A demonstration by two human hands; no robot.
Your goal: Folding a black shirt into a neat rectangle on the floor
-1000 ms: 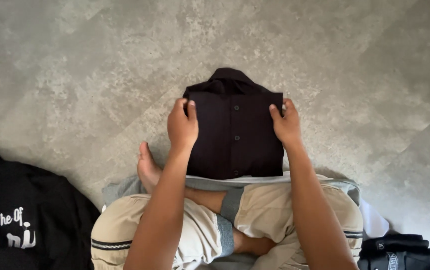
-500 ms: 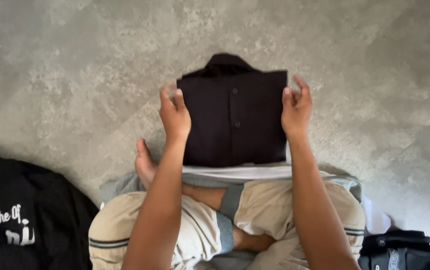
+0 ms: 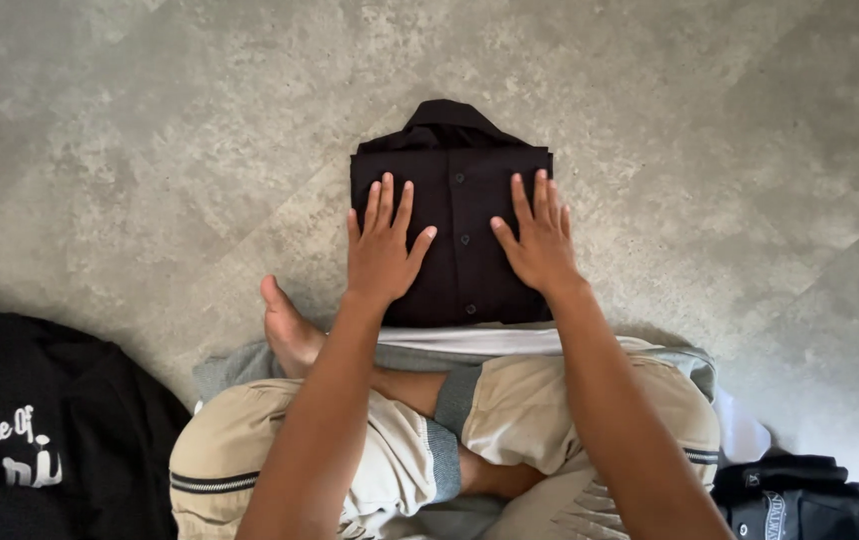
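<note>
A folded black button-up shirt [image 3: 460,190] lies flat on the grey floor in front of my crossed legs, collar pointing away from me. My left hand [image 3: 382,247] rests palm down on the shirt's left half, fingers spread. My right hand [image 3: 540,238] lies flat on the right half, also with fingers apart. Neither hand grips the cloth. The row of buttons runs down the middle between the two hands.
A black garment with white print [image 3: 40,430] lies on the floor at the lower left. Another dark folded garment [image 3: 800,495] sits at the lower right by a bit of white cloth [image 3: 745,435]. My bare foot [image 3: 290,330] sticks out left of the shirt.
Both hands held the shirt's side edges while it was lifted and shifted. Now the shirt lies flat and the hands have moved inward onto its top, palms down.
</note>
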